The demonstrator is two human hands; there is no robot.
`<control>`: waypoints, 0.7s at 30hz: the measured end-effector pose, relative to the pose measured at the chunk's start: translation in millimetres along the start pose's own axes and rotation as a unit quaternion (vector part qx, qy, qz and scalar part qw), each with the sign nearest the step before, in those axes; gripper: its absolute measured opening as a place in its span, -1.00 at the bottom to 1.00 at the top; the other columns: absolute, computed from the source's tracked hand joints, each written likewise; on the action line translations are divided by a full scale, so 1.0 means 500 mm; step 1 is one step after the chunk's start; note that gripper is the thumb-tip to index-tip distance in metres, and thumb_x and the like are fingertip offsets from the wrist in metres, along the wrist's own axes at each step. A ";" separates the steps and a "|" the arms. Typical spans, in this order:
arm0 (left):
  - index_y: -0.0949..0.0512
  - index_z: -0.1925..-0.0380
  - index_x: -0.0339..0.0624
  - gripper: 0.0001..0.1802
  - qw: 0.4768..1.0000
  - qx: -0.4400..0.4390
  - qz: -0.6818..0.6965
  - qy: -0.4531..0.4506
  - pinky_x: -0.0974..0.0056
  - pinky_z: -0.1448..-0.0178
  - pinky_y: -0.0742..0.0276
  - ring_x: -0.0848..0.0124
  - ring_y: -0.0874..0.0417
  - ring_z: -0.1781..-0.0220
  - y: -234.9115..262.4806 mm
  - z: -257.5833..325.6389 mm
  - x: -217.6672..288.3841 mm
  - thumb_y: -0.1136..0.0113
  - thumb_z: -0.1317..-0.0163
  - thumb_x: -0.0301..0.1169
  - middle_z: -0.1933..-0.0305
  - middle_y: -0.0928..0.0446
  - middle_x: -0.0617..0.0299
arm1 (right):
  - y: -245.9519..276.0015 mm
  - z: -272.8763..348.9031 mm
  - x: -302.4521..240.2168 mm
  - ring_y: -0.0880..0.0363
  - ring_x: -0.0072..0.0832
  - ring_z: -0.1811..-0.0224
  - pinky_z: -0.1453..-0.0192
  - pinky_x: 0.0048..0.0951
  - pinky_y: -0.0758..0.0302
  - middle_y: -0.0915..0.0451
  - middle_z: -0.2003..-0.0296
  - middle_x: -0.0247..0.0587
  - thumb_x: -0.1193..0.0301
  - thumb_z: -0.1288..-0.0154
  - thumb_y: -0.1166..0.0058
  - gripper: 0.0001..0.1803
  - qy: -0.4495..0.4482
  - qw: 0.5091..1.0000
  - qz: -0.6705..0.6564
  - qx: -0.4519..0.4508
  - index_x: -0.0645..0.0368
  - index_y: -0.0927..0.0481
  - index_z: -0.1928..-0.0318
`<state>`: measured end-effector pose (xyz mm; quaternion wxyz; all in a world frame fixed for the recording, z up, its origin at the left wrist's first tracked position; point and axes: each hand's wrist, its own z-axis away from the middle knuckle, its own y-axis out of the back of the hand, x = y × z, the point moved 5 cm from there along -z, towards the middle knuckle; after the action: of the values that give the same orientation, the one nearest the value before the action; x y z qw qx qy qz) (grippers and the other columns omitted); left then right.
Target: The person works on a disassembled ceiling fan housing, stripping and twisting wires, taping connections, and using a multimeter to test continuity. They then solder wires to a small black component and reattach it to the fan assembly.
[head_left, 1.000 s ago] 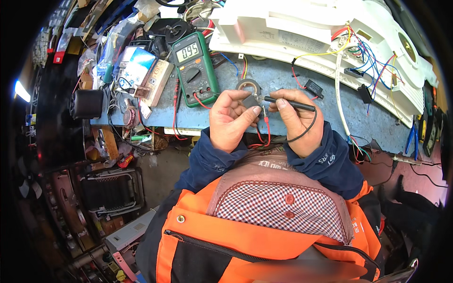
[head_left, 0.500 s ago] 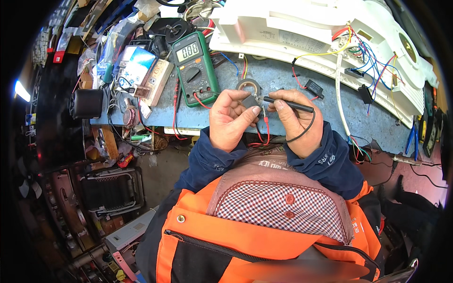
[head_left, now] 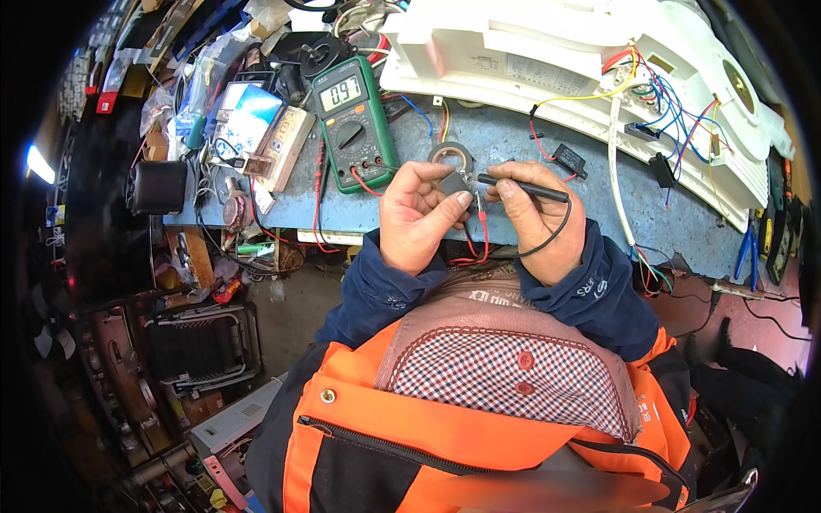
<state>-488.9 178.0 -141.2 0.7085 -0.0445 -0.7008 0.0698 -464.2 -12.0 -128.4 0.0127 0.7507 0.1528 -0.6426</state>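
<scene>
Between the thumb and fingers of my left hand point(head_left: 412, 224) is a small dark grey box-shaped electrical component point(head_left: 452, 183). My right hand point(head_left: 544, 229) grips a black test probe point(head_left: 540, 191) like a pen, its tip pointing left at the component's metal leads; whether it touches them I cannot tell. A red test lead point(head_left: 484, 224) rises from below to the same leads, between my hands. The green multimeter point(head_left: 355, 128) lies to the left of my hands, its display lit and a red lead plugged in. Just behind my fingers sits a roll of tape point(head_left: 451, 156).
A large white appliance housing point(head_left: 522, 64) with loose coloured wires fills the back right of the blue bench point(head_left: 590, 218). A black boxy part point(head_left: 569, 161) on wires lies before it. Clutter, a wooden block point(head_left: 286, 150) and a black case point(head_left: 159, 188) crowd the left.
The reading on the multimeter's display has gone from zeros to a different value. My hands, the component and the probe keep nearly the same place.
</scene>
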 end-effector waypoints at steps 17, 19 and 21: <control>-0.52 -0.18 -0.34 -0.63 1.000 0.007 -0.003 0.001 0.36 0.20 -0.72 0.48 -0.77 0.27 0.001 0.000 0.000 -0.38 -0.44 -0.66 0.12 -0.73 0.12 | 0.000 -0.001 -0.001 -0.77 -0.46 0.05 -0.09 -0.43 -0.66 -0.75 0.09 -0.09 0.47 -0.64 -0.20 -0.77 0.010 1.000 0.015 0.000 0.36 -0.72 -0.14; -0.52 -0.18 -0.34 -0.63 1.000 0.006 -0.006 0.004 0.36 0.20 -0.73 0.47 -0.77 0.27 0.000 0.000 -0.001 -0.38 -0.44 -0.66 0.12 -0.73 0.11 | 0.000 0.000 -0.002 -0.76 -0.47 0.04 -0.10 -0.44 -0.65 -0.74 0.09 -0.10 0.48 -0.64 -0.19 -0.76 -0.001 1.000 0.001 -0.002 0.36 -0.72 -0.14; -0.52 -0.17 -0.34 -0.63 1.000 0.008 -0.002 0.000 0.35 0.22 -0.73 0.46 -0.77 0.29 0.001 -0.002 0.000 -0.37 -0.43 -0.67 0.12 -0.73 0.11 | 0.000 0.000 -0.007 -0.73 -0.48 0.04 -0.11 -0.44 -0.63 -0.72 0.08 -0.11 0.49 -0.63 -0.19 -0.77 0.001 1.000 -0.014 0.001 0.36 -0.72 -0.13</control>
<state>-488.1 178.4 -141.5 0.7090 -0.0378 -0.7003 0.0737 -464.9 -12.9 -125.1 0.0022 0.7493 0.1629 -0.6419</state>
